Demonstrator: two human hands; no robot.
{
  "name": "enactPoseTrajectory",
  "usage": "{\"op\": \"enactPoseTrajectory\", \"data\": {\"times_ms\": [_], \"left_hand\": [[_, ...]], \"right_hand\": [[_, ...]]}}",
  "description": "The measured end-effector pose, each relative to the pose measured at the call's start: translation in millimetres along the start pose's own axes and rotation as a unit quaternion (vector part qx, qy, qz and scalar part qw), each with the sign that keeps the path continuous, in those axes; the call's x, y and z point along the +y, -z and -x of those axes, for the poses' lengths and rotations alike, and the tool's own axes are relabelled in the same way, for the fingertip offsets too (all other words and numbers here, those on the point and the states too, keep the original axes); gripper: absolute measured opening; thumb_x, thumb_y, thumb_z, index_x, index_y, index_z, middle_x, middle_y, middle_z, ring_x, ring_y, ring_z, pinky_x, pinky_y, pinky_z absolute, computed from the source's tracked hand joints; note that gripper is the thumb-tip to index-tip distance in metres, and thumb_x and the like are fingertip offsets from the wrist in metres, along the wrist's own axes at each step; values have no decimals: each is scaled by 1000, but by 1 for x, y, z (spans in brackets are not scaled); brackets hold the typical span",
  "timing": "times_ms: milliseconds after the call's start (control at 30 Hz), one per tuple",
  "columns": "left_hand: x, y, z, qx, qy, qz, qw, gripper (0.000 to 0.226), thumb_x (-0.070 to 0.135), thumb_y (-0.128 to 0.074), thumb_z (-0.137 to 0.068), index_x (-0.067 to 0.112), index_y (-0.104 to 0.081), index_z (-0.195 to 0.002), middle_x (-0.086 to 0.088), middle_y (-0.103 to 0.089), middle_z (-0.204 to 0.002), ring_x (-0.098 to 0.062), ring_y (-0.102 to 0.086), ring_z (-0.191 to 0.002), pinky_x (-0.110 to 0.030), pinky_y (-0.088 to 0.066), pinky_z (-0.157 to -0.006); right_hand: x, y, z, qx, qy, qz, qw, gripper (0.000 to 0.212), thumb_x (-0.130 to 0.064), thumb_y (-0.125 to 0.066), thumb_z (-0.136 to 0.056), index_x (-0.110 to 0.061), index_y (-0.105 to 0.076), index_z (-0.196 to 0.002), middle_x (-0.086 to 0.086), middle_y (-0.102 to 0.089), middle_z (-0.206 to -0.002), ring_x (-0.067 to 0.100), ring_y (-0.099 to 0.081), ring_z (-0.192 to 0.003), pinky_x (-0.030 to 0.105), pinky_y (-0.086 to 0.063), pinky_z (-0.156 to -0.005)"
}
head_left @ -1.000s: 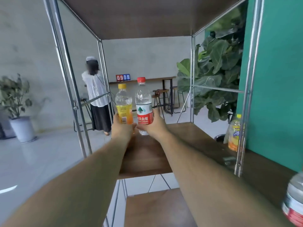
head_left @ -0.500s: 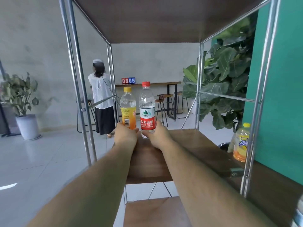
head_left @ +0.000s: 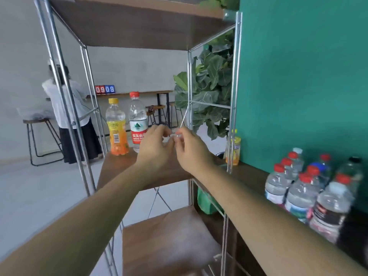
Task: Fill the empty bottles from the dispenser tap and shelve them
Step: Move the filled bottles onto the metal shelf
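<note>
Two bottles stand upright side by side at the far left of the wooden shelf (head_left: 119,170): a yellow-capped bottle with orange drink (head_left: 116,128) and a red-capped clear water bottle (head_left: 137,120). My left hand (head_left: 155,146) and my right hand (head_left: 191,150) hover close together over the shelf, just right of the water bottle. Their loosely curled fingertips almost meet, and neither hand holds a bottle. Motion blur hides the gap between the fingertips.
Metal posts (head_left: 232,96) frame the rack, with a board above and a lower shelf (head_left: 169,242) below. Another yellow-capped bottle (head_left: 235,148) stands behind the right post. Several capped bottles (head_left: 304,188) crowd the counter by the green wall. A plant (head_left: 211,86) and a person (head_left: 65,116) are beyond.
Both hands have let go of the two bottles, which now stand on the shelf, and have drawn back to the right. The view has swung right, showing the counter bottles.
</note>
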State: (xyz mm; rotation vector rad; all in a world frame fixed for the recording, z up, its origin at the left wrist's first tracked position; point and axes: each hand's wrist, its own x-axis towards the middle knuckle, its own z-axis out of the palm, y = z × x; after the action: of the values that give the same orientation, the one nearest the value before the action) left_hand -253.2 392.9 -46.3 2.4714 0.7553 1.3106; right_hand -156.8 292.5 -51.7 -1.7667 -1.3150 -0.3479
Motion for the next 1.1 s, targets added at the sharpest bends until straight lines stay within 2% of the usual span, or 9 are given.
{"op": "enactPoseTrajectory", "data": {"times_ms": [133,200,300,400,567,733,867,967,1100], "left_hand": [[82,-24,30,-68,-107,53,990,17,23,-60,-100,19,-63,-117,5,-56,-112,-12,-51,-101,-30,-42,-84],[126,-40,48,-87,-149,112,979,19,21,-61,-100,16,-63,-118,4,-57,-112,-13,-52,-102,-30,-43,-87],[195,-68,77,-126,-210,172,954,27,19,-62,-99,13,-64,-125,-3,-61,-118,-21,-58,-110,-36,-46,-96],[266,-94,115,-157,-262,228,925,30,18,-65,-96,12,-64,-126,-4,-62,-117,-24,-61,-110,-40,-49,-98],[375,-124,195,-235,-319,357,846,34,21,-65,-96,18,-61,-129,5,-57,-121,-11,-55,-114,-27,-44,-100],[466,-163,280,-365,-301,382,794,45,24,-66,-98,20,-52,-141,5,-49,-132,-10,-52,-123,-15,-33,-98],[511,-216,316,-412,-246,352,804,64,27,-69,-95,11,-38,-150,-7,-40,-141,-25,-46,-132,-27,-37,-105],[534,-248,329,-416,-193,334,824,85,27,-69,-93,12,-19,-160,-10,-30,-150,-28,-32,-140,-37,-30,-115],[554,-289,339,-414,-96,345,837,97,24,-71,-92,11,-5,-162,-16,-19,-160,-35,-22,-149,-43,-25,-122]], "right_hand": [[15,84,59,44,-31,55,997,26,-19,-46,-109,-16,-57,-133,6,-65,-126,23,-64,-109,33,-48,-82],[28,126,93,72,-64,93,991,26,-19,-45,-109,-15,-58,-131,7,-65,-124,28,-62,-110,43,-51,-87],[47,191,151,123,-117,162,972,27,-19,-47,-109,-11,-60,-131,9,-67,-122,29,-62,-111,46,-50,-93],[59,256,214,166,-163,240,943,29,-22,-52,-106,-16,-61,-133,6,-68,-121,27,-63,-109,45,-53,-91],[66,352,321,237,-235,326,884,29,-26,-57,-104,-16,-62,-132,4,-70,-117,26,-65,-105,38,-53,-84],[94,412,412,314,-351,343,813,32,-26,-60,-103,-14,-63,-132,1,-69,-122,24,-64,-110,36,-50,-89],[129,438,454,305,-427,331,785,36,-27,-59,-102,-14,-60,-136,5,-65,-127,27,-60,-116,37,-50,-90],[166,450,465,281,-465,318,777,39,-30,-60,-102,-13,-56,-136,7,-62,-127,30,-58,-117,40,-50,-91],[220,460,467,267,-516,278,765,54,-39,-64,-101,-13,-47,-144,10,-55,-137,30,-51,-128,43,-48,-97]]}}
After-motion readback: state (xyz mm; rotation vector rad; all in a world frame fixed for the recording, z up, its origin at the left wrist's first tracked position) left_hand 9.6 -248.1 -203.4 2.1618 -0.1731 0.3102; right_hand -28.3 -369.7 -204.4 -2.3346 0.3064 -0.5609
